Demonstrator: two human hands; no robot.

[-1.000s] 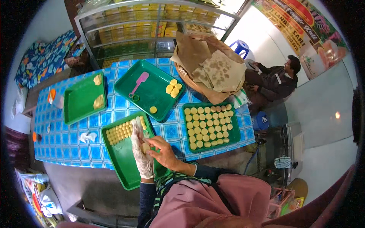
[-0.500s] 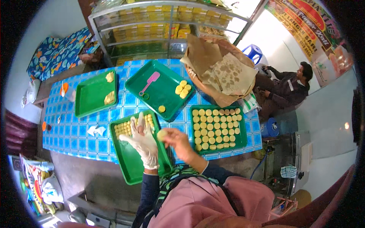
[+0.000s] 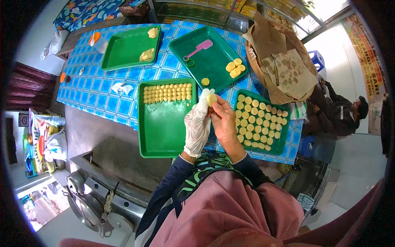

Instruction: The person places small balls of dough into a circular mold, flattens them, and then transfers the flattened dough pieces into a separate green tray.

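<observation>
A pale yellow round piece of dough (image 3: 211, 99) is pinched between my two hands, above the table's near edge. My left hand (image 3: 196, 125), in a thin white glove, closes on it from the left with fingertips pointing up. My right hand (image 3: 223, 120) is bare and grips it from the right, its fingers curled. Beside my left hand is a green tray (image 3: 160, 142) with rows of small dough balls (image 3: 168, 91) at its far end. To the right of my right hand, another green tray (image 3: 281, 149) carries rows of flat round pastries (image 3: 254, 112).
A third tray (image 3: 214, 61) farther back has a pink spatula (image 3: 200, 48), a green ring (image 3: 190, 63) and several yellow rounds (image 3: 235, 68). Dough lumps (image 3: 147, 55) lie in the far left tray (image 3: 117, 51). A paper-lined basket (image 3: 290, 66) stands at right; a person (image 3: 339, 111) sits beyond.
My hands have come together on the dough piece, which only my right hand held before; my spread left hand has closed and moved right. The view has shifted, showing the table higher.
</observation>
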